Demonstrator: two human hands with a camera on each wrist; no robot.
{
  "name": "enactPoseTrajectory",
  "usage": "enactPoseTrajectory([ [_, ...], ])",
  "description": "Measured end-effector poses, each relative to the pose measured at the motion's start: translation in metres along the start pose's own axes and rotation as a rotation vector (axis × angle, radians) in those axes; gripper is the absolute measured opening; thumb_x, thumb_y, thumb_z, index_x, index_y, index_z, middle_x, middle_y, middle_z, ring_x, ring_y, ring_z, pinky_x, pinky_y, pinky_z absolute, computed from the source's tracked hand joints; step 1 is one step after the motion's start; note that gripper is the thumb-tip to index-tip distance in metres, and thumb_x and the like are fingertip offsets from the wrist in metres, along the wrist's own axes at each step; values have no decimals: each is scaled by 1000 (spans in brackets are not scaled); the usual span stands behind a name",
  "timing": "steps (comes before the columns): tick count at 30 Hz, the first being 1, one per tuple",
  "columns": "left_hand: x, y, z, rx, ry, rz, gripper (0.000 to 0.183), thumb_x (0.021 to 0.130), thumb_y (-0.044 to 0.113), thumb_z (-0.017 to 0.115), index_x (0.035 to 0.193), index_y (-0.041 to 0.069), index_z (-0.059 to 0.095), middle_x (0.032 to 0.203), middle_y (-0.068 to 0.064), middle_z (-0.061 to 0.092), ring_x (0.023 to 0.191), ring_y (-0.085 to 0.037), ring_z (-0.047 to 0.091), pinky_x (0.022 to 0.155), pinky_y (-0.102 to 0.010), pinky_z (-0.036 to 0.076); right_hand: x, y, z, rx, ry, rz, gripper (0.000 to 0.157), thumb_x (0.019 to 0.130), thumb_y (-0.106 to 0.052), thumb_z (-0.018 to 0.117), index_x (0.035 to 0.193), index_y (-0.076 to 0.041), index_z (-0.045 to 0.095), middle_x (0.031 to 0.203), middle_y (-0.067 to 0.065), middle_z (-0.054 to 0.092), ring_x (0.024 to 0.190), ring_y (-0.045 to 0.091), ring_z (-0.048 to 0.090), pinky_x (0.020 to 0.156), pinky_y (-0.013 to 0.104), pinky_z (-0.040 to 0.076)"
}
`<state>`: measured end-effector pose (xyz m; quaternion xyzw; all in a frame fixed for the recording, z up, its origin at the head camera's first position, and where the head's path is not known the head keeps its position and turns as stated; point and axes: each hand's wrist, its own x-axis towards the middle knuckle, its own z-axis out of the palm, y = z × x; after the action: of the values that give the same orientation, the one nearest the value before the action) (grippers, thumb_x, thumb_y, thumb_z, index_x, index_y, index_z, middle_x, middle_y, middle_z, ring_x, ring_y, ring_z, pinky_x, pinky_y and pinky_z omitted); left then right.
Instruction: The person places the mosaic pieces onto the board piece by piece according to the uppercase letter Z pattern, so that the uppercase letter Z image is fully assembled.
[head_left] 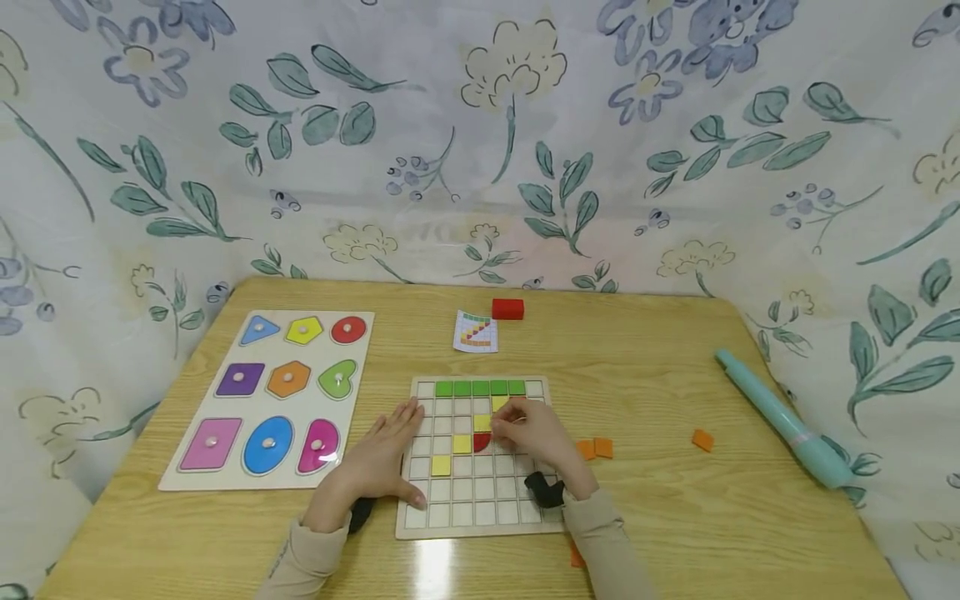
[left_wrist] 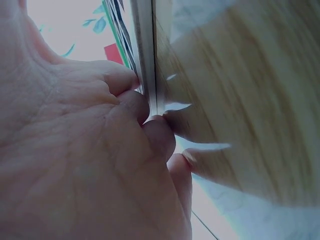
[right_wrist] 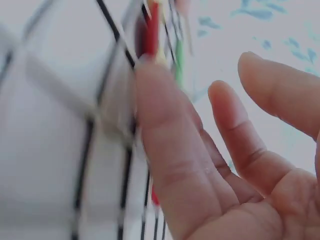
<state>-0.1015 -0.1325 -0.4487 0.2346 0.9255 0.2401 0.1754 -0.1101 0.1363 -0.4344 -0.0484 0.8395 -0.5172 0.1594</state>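
A white gridded board (head_left: pixel 465 492) lies on the table, with a row of green squares (head_left: pixel 481 388) along its top and yellow squares (head_left: pixel 441 466) stepping up diagonally. In one cell sits a red rounded piece (head_left: pixel 481 442). My left hand (head_left: pixel 381 454) rests spread along the board's left edge; in the left wrist view its fingertips (left_wrist: pixel 162 137) meet that edge. Over the board's upper right, my right hand (head_left: pixel 536 429) reaches to the red piece. The right wrist view shows one extended finger (right_wrist: pixel 162 100) touching beside it, with the thumb held apart.
A shape puzzle board (head_left: pixel 262 400) with knobbed pieces lies to the left. Behind the grid are a small pattern card (head_left: pixel 476 332) and a red block (head_left: pixel 507 309). Orange squares (head_left: pixel 603 447) lie to the right, one (head_left: pixel 702 440) farther out near a teal wand-like object (head_left: pixel 783 417).
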Motion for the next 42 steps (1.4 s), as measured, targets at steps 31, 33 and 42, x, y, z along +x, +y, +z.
enactPoseTrajectory([
  [31, 1, -4, 0, 1, -15, -3, 131, 57, 50, 87, 152, -4, 17, 162, -21, 10, 150, -40, 9, 121, -58, 10, -114, 74, -73, -88, 270, 217, 25, 95, -25, 62, 112, -6, 66, 105, 4, 69, 88, 4, 58, 76, 17, 49],
  [33, 1, -3, -1, 1, -15, -6, 131, 57, 51, 88, 153, -4, 17, 162, -21, 10, 150, -40, 9, 121, -58, 10, -125, 75, -65, -61, 267, 223, 24, 93, -21, 65, 112, -6, 67, 105, 4, 70, 88, 3, 58, 77, 17, 49],
  [42, 3, -2, 1, 9, -23, -5, 131, 57, 51, 87, 153, -3, 17, 162, -20, 9, 150, -39, 8, 122, -58, 9, -153, 72, -49, -275, 188, 164, 33, 70, -25, 86, 98, -19, 68, 104, -5, 61, 103, 13, 55, 91, 27, 47],
])
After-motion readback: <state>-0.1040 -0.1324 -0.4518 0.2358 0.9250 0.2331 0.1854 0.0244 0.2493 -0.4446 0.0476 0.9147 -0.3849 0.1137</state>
